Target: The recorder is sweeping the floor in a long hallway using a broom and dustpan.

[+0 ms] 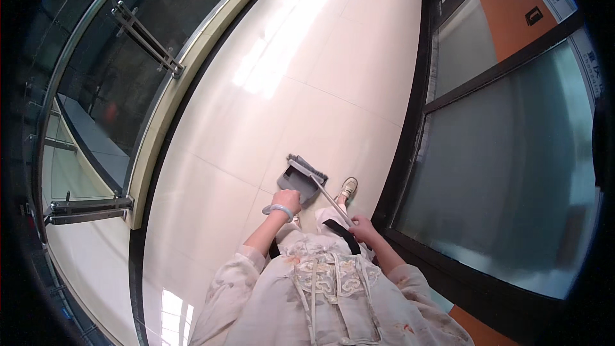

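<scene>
Grey plastic dustpan point(298, 184) low on cream floor point(256, 128), left hand point(286, 201) fingers clamped on it; right hand point(363, 227) fingers closed round broom point(318, 184) handle. Light, rigid, likely easy; grip handles.

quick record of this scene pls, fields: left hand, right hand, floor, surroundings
left hand: left hand, pale bangle on the wrist, grips the grey dustpan
right hand: right hand holds the handle end of the broom, brush head at the dustpan
floor: glossy cream tiles; one shoe beside the broom handle
surroundings: glass railing on the left, frosted glass wall on the right
</scene>
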Demonstrator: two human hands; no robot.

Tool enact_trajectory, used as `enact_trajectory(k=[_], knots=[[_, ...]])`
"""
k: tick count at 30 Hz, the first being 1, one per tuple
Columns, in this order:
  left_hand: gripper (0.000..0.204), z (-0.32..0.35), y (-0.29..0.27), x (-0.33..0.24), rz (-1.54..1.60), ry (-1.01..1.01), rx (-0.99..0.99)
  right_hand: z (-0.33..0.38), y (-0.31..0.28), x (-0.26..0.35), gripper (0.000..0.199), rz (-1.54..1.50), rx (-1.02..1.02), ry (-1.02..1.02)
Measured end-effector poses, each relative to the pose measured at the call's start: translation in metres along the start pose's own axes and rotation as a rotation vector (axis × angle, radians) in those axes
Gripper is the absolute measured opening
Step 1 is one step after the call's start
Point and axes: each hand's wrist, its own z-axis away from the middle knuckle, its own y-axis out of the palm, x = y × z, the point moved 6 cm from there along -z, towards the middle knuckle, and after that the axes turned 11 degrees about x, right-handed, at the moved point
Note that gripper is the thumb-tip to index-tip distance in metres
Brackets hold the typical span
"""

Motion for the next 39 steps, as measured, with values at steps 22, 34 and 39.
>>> enact_trajectory(k=[22,34,39], knots=[[0.014,-0.131,-0.042,-0.201,-0.027,0.047,0.041,-0.055,-0.302,-0.043,0.024,0.039,-0.543,-0.009],[0.019,-0.146,-0.067,-0.224,-0.136,-0.066,0.169,0.059,-0.31,-0.081,0.033,-0.594,-0.092,0.056],[0.02,-0.144,-0.058,-0.223,-0.126,-0.102,0.164,0.031,-0.348,-0.069,0.031,-0.532,-0.188,-0.021]])
